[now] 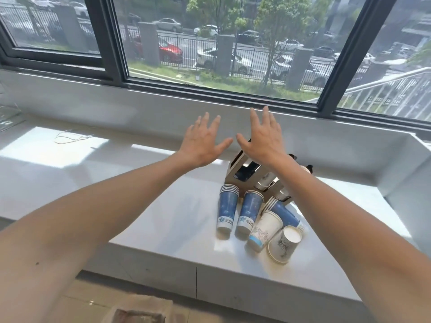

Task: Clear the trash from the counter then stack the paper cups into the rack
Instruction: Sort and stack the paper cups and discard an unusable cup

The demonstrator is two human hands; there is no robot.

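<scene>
Taking the metal rack [247, 170] on the white counter [163, 217] as the landmark, a loose loop of thin cord or rubber band [70, 137] lies far to its left on the sunlit part of the counter, well apart from everything else. Closer in, still left of the rack, the left hand [201, 142] is raised in the air with palm down and fingers spread wide, grasping nothing. Just beside it, directly over the top of the rack, the right hand [262, 138] is held the same way, fingers splayed and empty, its thumb tip nearly meeting the left thumb; the wrist and forearm cover part of the rack. In front of the rack lie the paper cups, all on their sides. At the left of the group a nested stack of blue cups [227, 209] points its rims toward the rack, with a second blue cup [249, 212] just beside it on the right. Further right, a third blue stack [285, 214] lies at an angle close to the rack's front corner, a white cup with a blue base [264, 230] rests against it, and a white cup with a dark tree print [284, 244] lies nearest the counter's front edge, touching the white one.
</scene>
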